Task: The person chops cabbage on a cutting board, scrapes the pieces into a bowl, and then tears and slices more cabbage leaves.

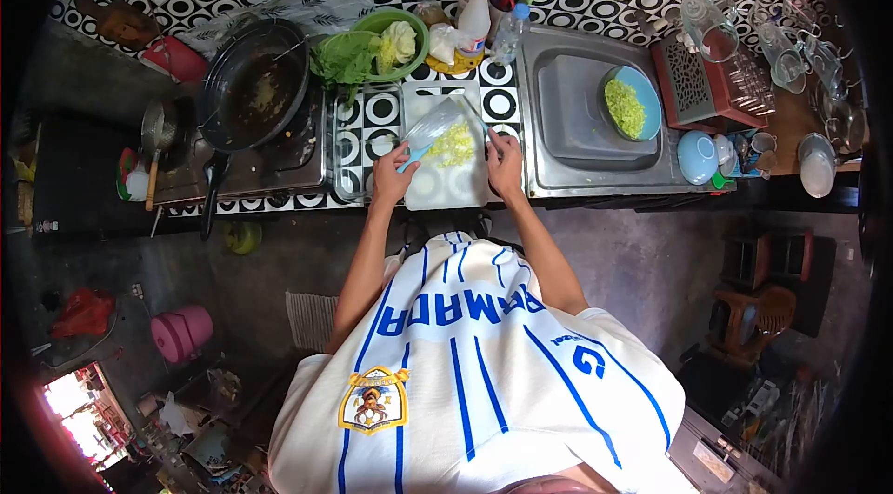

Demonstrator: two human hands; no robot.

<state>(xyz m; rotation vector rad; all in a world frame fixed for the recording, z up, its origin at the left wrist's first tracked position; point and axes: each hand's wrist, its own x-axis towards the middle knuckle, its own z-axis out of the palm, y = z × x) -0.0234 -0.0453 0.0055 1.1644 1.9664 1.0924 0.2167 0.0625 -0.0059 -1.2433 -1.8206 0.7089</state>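
Left grip is holding a wide-bladed knife by its light-blue handle, fingers wrapped round it, blade reaching forward and right over the cutting board. Right grip is closed round what looks like a slim knife; fingers are hiding much of the handle and the blade is small in this view, so treat that ID as likely, not certain. Chopped greens, pale yellow-green, are lying in a loose heap on the board, between the two hands and just beside the wide blade. Board is resting on the patterned tabletop, between stove and sink. Behind it, a green bowl is holding a pale cabbage piece, with leafy greens hanging over its left side. White bottle and clear bottle are standing right of that bowl. At the right, a blue bowl with more chopped greens is sitting within the sink. At the left, a dark wok is sitting on the stove, handle pointing toward the person.
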